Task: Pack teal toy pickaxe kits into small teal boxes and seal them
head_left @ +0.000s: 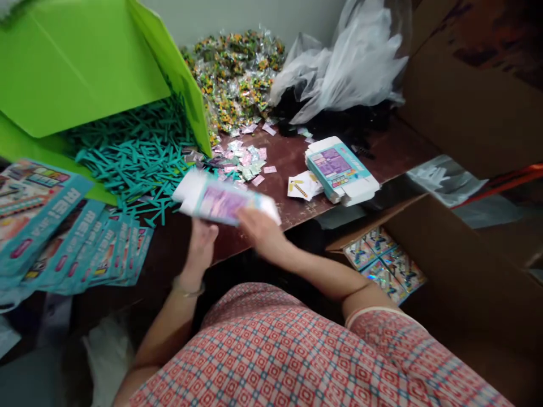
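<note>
A small teal and purple cardboard box [220, 199] with its white end flaps sticking out is held over the table edge, smeared by motion. My right hand [262, 230] grips its lower right part, fingers lying over the printed face. At the lower left, my left hand [201, 243] holds it from beneath, its fingertips hidden behind the box. A second box [335, 167] of the same kind lies on the table to the right, flaps open. Beside that box are small white printed cards [302, 186].
A green bin [85, 68] spills teal plastic sticks [136, 161]. Flattened printed boxes [80, 237] are stacked at left. Small sachets [248, 161], bagged colourful pieces [237, 73] and a clear plastic bag [339, 68] lie behind. An open carton [470, 254] at right holds packed boxes [386, 263].
</note>
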Available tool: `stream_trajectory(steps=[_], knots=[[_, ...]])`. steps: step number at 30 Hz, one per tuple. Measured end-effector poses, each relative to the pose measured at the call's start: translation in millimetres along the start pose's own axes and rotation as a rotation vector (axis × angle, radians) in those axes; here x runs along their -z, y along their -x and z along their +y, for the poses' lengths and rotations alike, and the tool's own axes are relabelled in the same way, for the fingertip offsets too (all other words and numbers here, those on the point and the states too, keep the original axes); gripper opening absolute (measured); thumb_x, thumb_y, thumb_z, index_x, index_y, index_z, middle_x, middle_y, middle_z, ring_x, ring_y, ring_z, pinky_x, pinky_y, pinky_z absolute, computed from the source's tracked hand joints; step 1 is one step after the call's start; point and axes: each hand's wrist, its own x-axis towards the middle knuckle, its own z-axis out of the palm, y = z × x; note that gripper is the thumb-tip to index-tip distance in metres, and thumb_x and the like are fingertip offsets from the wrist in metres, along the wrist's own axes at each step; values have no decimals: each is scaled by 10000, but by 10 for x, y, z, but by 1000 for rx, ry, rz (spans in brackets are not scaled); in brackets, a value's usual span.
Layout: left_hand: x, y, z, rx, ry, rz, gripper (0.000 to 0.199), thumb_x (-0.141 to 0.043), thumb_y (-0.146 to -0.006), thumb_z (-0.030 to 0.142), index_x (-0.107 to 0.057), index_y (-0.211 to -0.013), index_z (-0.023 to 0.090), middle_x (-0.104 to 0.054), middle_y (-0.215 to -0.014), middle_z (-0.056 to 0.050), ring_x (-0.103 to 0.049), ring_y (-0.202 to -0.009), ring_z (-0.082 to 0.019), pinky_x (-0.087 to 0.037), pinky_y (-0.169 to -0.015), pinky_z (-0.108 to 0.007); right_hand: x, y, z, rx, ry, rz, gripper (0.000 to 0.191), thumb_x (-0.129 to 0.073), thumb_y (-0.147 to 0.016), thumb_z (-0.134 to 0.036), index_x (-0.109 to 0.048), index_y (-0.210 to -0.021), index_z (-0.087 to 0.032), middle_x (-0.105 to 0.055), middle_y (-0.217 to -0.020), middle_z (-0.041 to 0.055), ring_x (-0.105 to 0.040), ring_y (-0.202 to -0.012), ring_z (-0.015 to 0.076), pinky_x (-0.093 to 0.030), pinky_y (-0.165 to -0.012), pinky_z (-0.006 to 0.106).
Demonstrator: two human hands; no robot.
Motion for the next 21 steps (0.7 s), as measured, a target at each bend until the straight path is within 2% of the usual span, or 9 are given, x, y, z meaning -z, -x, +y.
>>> stream_trajectory(steps=[2, 4, 6, 8, 10, 13, 15, 18, 21], knots=[[32, 86, -62, 147, 40, 213, 597, -863, -772, 538, -713, -1266, 237, -754, -1245, -91, -704, -1181, -263, -558, -1046, -388, -277, 10, -394, 226, -132, -94, 380, -508, -1068, -274, -645, -1421, -251, -686, -1411, 115, -623, -1322, 262, -499, -1155, 470], [96, 174, -93, 307, 70, 304, 571, -921, -675, 521, -761, -1105, 181, -793, -1065, -80, -743, -1003, -249, -585, -951, -378, -374, -63, -433, 264, -212, -30, 362, -599, -1039, -361, -661, -1381, -261, -646, -1455, 122, -569, -1387, 292, -459, -1192, 523], [179, 259, -79, 408, 52, 195, 559, -970, -586, 493, -775, -986, 154, -793, -926, -61, -741, -858, -228, -597, -860, -361, -375, -214, -259, 167, -263, 122, 380, -672, -991, -425, -665, -1334, -260, -543, -1550, 137, -456, -1485, 346, -389, -1234, 597], [247, 327, -40, 453, 16, 120, 528, -977, -559, 511, -772, -878, 144, -769, -808, -36, -710, -743, -199, -591, -779, -337, -386, -381, -93, 79, -344, 211, 278, -705, -961, -446, -693, -1159, -252, -483, -1580, 133, -403, -1510, 369, -370, -1239, 626], [276, 370, -5, 450, 6, 133, 535, -968, -558, 541, -768, -856, 145, -747, -761, -19, -676, -694, -172, -573, -733, -312, -425, -488, -66, 43, -479, 226, 222, -698, -956, -440, -648, -892, -233, -536, -1494, 132, -492, -1422, 350, -455, -1178, 592], [257, 407, 25, 397, 47, 123, 622, -966, -572, 522, -775, -1056, 182, -776, -909, -20, -691, -800, -178, -566, -777, -304, -439, -499, -213, 10, -646, 226, 400, -661, -970, -420, -479, -672, -225, -628, -1313, 129, -632, -1209, 296, -552, -1051, 518], [240, 435, 43, 368, 25, 90, 613, -941, -618, 527, -769, -1103, 193, -782, -978, -31, -696, -866, -192, -560, -812, -309, -401, -466, -295, 10, -645, 242, 443, -660, -968, -413, -438, -635, -224, -643, -1283, 120, -643, -1193, 291, -545, -1055, 514], [260, 487, 85, 371, -126, 95, 486, -836, -736, 605, -775, -905, 153, -763, -846, -39, -660, -766, -181, -525, -736, -294, -352, -431, -295, 37, -529, 262, 374, -706, -940, -426, -516, -686, -228, -611, -1381, 121, -581, -1338, 329, -493, -1134, 549], [319, 526, 108, 370, -236, 97, 484, -769, -804, 625, -738, -783, 143, -727, -750, -34, -638, -704, -179, -502, -686, -290, -373, -378, -236, 32, -485, 260, 277, -729, -925, -459, -599, -828, -234, -545, -1507, 139, -549, -1408, 347, -503, -1134, 550]])
